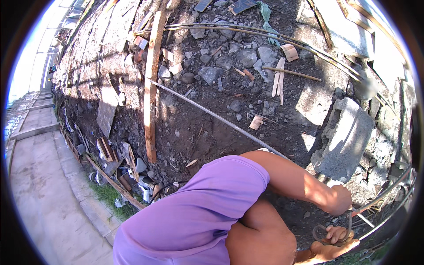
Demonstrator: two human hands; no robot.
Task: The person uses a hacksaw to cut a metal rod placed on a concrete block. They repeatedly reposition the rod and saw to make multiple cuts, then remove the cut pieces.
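Note:
My left hand (339, 200), reached out from a purple sleeve (247, 170), is closed in a fist at the right. What it grips is mostly hidden by the fingers. Just below it, my right hand (332, 243) lies palm up with its fingers curled around a thin grey metal piece (351, 222), bent into a loop. A short pale rod (364, 217) juts out to the right between the hands. Long curved rods (388, 194) run from beside the hands toward the right rim. My bent knee (276, 236) is close to the hands.
A concrete block (343, 139) lies beyond my left hand. A long metal rod (216, 117) slants over the soil to a wooden beam (152, 88). Bamboo strips (247, 28), stones (210, 74) and wood scraps lie farther off. A concrete walkway (53, 194) runs at left.

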